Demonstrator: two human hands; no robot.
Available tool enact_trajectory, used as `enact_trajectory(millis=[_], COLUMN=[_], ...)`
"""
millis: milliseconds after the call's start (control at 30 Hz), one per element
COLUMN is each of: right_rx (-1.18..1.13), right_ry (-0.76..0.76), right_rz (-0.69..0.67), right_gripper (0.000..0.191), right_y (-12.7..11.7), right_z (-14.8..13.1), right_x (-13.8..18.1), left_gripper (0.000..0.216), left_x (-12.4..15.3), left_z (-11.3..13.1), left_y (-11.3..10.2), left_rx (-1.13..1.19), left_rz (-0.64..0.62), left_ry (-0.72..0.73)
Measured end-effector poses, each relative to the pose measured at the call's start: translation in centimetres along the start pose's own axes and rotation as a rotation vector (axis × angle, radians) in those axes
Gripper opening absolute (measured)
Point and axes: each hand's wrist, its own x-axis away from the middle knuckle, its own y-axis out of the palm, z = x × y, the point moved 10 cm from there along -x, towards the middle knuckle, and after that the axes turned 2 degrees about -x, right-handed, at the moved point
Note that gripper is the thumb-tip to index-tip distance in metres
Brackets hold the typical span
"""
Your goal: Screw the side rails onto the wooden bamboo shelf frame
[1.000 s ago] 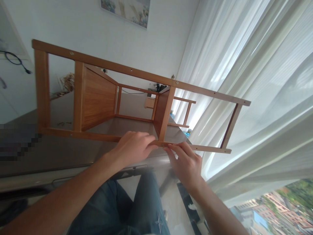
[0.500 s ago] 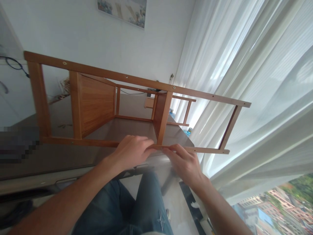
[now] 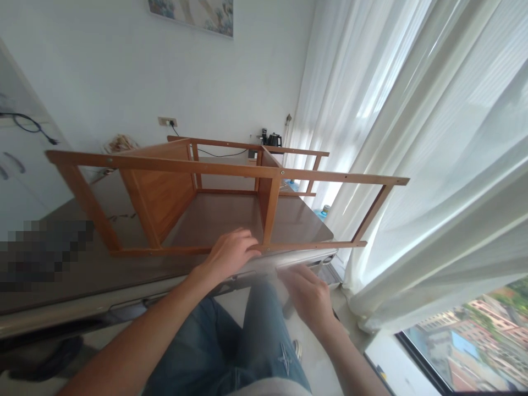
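Observation:
A brown wooden shelf rack [image 3: 198, 165] lies on its side on the dark tabletop [image 3: 223, 214], its long rails running left to right and two panels standing between its sides. My left hand [image 3: 233, 250] is closed around the near lower rail, just left of an upright. My right hand [image 3: 307, 291] hovers in front of and below that rail, apart from it. Its thumb and fingertips are pinched together; blur hides whatever is between them. Small screw holes and fittings dot the rails, one fitting [image 3: 282, 172] near the upright's top.
Sheer white curtains [image 3: 383, 137] hang along the right side beside a window. A black kettle [image 3: 274, 139] stands behind the rack, and a wall socket [image 3: 167, 121] has a plug in it. White cabinets [image 3: 25, 176] are at left. My legs [image 3: 251, 335] are under the table edge.
My right hand has come off the near rail and moved down toward me. My left hand keeps its hold. The rack's near upper rail appears lower as the view has shifted.

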Motion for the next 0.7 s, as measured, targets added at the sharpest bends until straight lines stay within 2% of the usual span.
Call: enact_trajectory(millis=[233, 500, 633, 700], right_rx=[-0.046, -0.069, -0.070, -0.055], right_ry=[0.072, 0.156, 0.136, 0.109], right_rz=[0.013, 0.008, 0.010, 0.028], right_gripper=[0.020, 0.018, 0.019, 0.020], right_y=[1.1, 1.9, 1.9, 1.4], right_z=[0.7, 1.8, 1.9, 1.7], right_x=[1.9, 3.0, 2.4, 1.6], left_gripper=[0.018, 0.023, 0.028, 0.030], left_x=[0.8, 1.7, 2.0, 1.9], left_z=[-0.1, 0.3, 0.9, 1.1], left_y=[2.4, 2.6, 2.6, 1.8], left_rx=[-0.058, -0.205, -0.304, -0.347], left_rz=[-0.040, -0.037, -0.077, -0.073], left_ry=[0.035, 0.051, 0.080, 0.087])
